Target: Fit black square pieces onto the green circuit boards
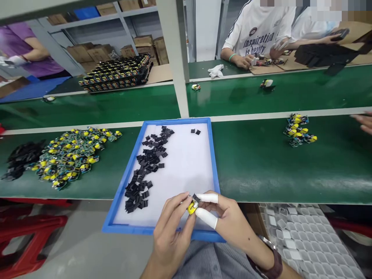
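Note:
Over the near end of a blue-rimmed white tray (214,162), my left hand (174,223) pinches a small circuit board with a yellow component (192,207). My right hand (222,213), with white finger cots on thumb and forefinger, holds a small black piece (195,198) against the top of that board. Whether the black piece is seated on it, I cannot tell. Many like black pieces (151,159) lie scattered down the tray's left side, and two more (195,131) sit near its far right corner.
Left of the tray is a pile of yellow-topped boards (69,155), beside dark black parts (24,155). A smaller board cluster (299,130) lies right, near another person's hand (364,122). A green belt (232,97) carries single boards. Clear plastic trays (310,236) stand below right.

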A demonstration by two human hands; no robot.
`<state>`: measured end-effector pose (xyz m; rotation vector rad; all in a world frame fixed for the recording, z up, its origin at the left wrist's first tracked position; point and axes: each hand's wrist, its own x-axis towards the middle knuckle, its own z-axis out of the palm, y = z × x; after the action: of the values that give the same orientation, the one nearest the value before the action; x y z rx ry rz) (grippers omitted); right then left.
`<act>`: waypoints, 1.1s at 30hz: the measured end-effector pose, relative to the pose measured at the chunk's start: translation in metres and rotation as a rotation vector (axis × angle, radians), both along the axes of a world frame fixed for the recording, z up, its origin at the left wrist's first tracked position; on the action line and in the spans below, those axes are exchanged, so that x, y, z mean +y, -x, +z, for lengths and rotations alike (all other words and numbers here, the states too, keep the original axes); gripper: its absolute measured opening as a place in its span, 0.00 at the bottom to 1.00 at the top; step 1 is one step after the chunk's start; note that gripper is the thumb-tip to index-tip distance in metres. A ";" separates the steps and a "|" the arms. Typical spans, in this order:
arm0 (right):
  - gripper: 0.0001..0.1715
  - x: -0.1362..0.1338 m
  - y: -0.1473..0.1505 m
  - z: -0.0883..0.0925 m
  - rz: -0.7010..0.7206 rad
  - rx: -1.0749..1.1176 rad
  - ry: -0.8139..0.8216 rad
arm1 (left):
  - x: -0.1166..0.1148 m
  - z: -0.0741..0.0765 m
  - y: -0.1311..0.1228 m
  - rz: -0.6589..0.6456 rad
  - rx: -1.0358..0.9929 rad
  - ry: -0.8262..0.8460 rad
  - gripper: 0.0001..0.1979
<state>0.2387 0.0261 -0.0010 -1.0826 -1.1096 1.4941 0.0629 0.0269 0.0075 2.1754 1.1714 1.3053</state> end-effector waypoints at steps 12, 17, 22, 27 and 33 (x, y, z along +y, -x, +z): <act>0.13 0.000 -0.009 0.000 0.047 -0.083 -0.139 | -0.006 0.004 -0.006 -0.015 -0.100 -0.006 0.25; 0.17 0.001 -0.011 -0.001 0.075 -0.075 -0.175 | -0.008 0.006 -0.005 0.012 -0.077 0.014 0.29; 0.18 -0.003 -0.009 -0.008 0.071 -0.052 -0.150 | -0.008 0.004 -0.005 0.000 -0.059 0.044 0.29; 0.21 -0.003 -0.012 -0.006 0.068 -0.059 -0.163 | -0.009 0.005 -0.007 -0.006 -0.094 0.026 0.30; 0.21 -0.002 -0.010 -0.003 0.084 -0.064 -0.183 | -0.009 0.006 -0.006 -0.019 -0.083 -0.011 0.31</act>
<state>0.2483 0.0239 -0.0042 -0.9732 -1.3236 1.3995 0.0693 0.0179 0.0131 2.1139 1.1116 1.3831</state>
